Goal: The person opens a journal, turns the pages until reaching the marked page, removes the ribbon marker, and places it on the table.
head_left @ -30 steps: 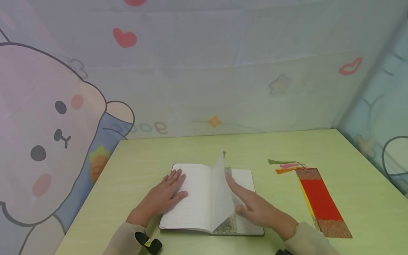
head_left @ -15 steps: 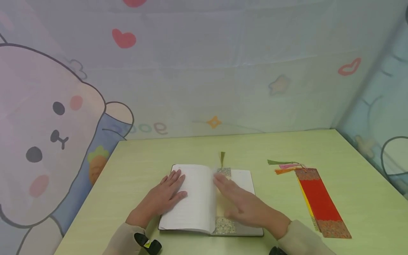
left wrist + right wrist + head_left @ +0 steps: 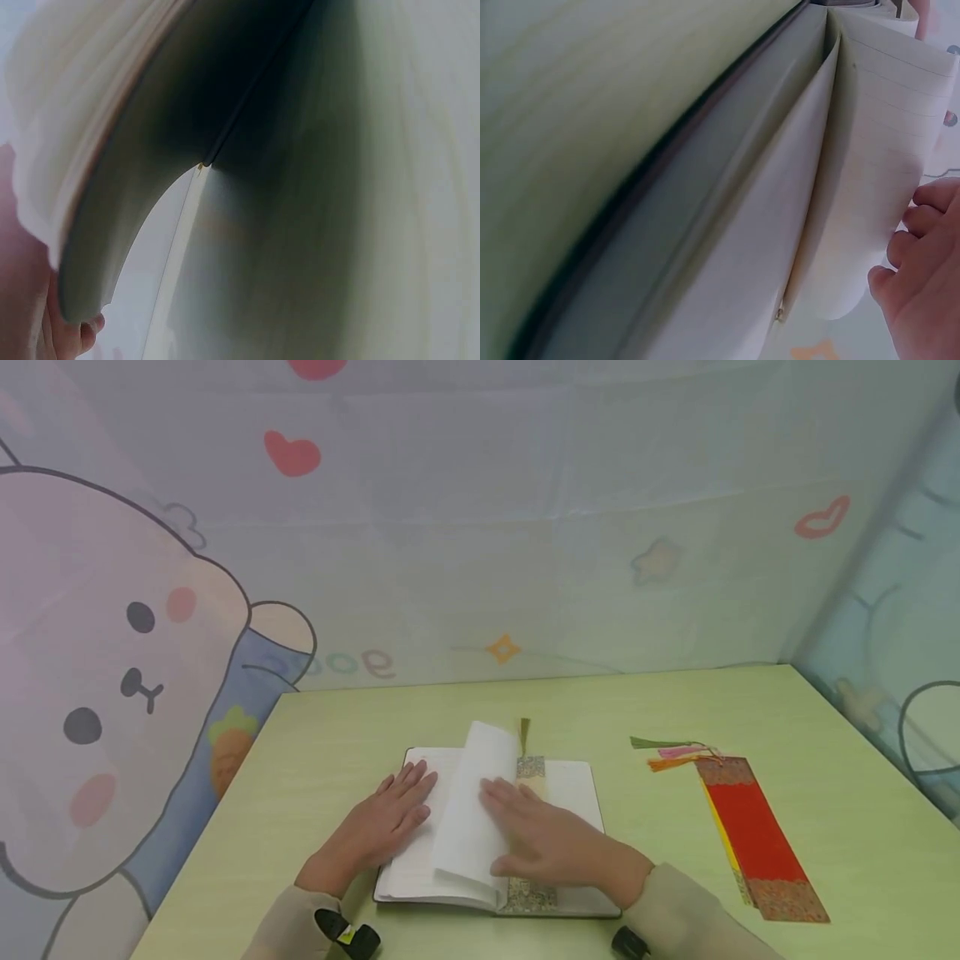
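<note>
An open notebook (image 3: 573,793) with lined pages lies on the table. My left hand (image 3: 382,818) rests flat on its left page, thumb and fingers spread a little. With straight fingers my right hand (image 3: 558,839) touches a page (image 3: 471,822) that leans over to the left side. In the right wrist view the same page (image 3: 885,135) curves upright beside the right hand's fingers (image 3: 922,225). A bookmark (image 3: 531,767) with patterned ends lies on the right page, partly under the right hand; its green tassel (image 3: 524,735) sticks out past the top edge.
Right of the notebook lie a red bookmark (image 3: 757,827) and a yellow one (image 3: 722,827) partly beneath it. Their tassels (image 3: 675,753) are green, pink and orange. Behind the pale green table (image 3: 360,718) hangs a printed cloth (image 3: 450,527).
My right hand has moved left. One page has gone over to the left and another now leans that way, baring the bookmark and its tassel. My left hand has stayed on the left page.
</note>
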Action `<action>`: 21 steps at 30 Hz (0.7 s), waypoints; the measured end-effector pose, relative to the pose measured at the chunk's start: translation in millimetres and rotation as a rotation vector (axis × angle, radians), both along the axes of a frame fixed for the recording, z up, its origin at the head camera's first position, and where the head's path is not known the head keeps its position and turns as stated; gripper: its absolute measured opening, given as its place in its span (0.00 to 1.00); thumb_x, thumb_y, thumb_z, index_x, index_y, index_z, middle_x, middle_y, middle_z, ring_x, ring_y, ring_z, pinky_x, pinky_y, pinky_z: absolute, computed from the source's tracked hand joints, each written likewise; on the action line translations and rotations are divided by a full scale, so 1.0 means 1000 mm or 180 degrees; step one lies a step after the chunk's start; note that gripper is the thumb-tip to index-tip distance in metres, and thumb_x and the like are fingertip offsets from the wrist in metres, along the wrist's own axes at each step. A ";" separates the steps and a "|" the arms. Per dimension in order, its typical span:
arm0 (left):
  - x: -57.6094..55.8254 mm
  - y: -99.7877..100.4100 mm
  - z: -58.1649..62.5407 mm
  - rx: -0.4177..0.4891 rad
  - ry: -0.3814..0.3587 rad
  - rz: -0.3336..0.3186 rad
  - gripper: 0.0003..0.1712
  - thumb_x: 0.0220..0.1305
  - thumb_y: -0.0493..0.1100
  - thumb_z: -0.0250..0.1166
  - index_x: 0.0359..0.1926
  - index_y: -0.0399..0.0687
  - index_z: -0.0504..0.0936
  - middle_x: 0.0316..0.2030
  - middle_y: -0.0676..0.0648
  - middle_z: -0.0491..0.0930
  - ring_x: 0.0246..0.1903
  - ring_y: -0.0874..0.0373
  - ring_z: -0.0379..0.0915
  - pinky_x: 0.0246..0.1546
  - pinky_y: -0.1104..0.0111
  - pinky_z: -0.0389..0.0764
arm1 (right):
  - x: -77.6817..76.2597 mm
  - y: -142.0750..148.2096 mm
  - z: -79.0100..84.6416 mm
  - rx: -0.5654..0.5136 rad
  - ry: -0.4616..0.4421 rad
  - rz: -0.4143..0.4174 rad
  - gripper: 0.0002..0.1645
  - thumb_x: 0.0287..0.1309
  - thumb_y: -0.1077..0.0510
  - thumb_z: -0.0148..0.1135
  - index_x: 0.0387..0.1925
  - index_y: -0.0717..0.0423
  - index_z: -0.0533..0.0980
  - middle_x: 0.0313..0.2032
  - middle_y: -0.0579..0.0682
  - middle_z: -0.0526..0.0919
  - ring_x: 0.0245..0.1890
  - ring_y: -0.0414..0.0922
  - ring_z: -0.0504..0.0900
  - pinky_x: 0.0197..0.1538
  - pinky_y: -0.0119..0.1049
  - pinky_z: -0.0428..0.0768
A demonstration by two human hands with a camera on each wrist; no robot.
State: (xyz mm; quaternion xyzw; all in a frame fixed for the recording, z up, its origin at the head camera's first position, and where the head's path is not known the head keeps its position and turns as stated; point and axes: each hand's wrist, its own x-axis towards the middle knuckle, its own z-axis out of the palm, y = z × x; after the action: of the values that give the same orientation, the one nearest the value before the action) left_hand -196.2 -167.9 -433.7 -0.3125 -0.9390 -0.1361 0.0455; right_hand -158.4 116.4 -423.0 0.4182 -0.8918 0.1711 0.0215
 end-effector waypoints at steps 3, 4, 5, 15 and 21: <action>-0.001 0.000 -0.001 0.0027 0.0026 -0.0019 0.30 0.72 0.53 0.43 0.69 0.44 0.59 0.69 0.43 0.54 0.69 0.47 0.45 0.65 0.51 0.52 | -0.002 -0.003 0.000 0.0046 -0.0010 0.0055 0.51 0.61 0.31 0.44 0.72 0.59 0.45 0.72 0.53 0.44 0.71 0.47 0.42 0.69 0.43 0.48; -0.001 0.000 -0.001 0.0027 0.0033 -0.0020 0.30 0.72 0.53 0.43 0.69 0.45 0.59 0.69 0.43 0.54 0.69 0.47 0.45 0.65 0.51 0.52 | -0.002 -0.005 -0.001 0.0062 -0.0011 0.0083 0.50 0.61 0.31 0.44 0.71 0.59 0.46 0.72 0.53 0.44 0.71 0.48 0.42 0.69 0.43 0.48; -0.001 0.000 -0.001 0.0021 0.0045 -0.0022 0.31 0.72 0.54 0.43 0.69 0.44 0.59 0.69 0.43 0.54 0.68 0.47 0.45 0.65 0.51 0.52 | -0.003 -0.006 -0.001 0.0078 -0.0012 0.0113 0.50 0.61 0.31 0.43 0.71 0.60 0.47 0.72 0.54 0.45 0.71 0.48 0.43 0.69 0.44 0.48; -0.003 0.002 -0.002 -0.0069 0.0101 0.0003 0.40 0.66 0.64 0.47 0.69 0.43 0.59 0.69 0.42 0.54 0.68 0.49 0.46 0.66 0.53 0.53 | -0.009 -0.020 -0.006 0.0211 0.0046 0.0220 0.49 0.63 0.30 0.36 0.71 0.62 0.48 0.71 0.55 0.47 0.70 0.49 0.43 0.69 0.45 0.47; -0.002 0.003 -0.004 -0.0055 0.0100 0.0033 0.43 0.65 0.66 0.48 0.69 0.41 0.58 0.69 0.42 0.53 0.69 0.49 0.45 0.66 0.53 0.53 | -0.011 -0.028 -0.006 0.0234 0.0028 0.0275 0.48 0.64 0.30 0.35 0.71 0.62 0.48 0.71 0.55 0.47 0.70 0.50 0.44 0.69 0.44 0.47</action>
State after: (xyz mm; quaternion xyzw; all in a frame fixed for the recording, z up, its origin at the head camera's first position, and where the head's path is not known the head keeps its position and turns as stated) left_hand -198.5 -164.5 -437.7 -0.3102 -0.9409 -0.1228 0.0583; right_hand -169.0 88.8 -429.4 0.4575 -0.8785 0.1372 0.0027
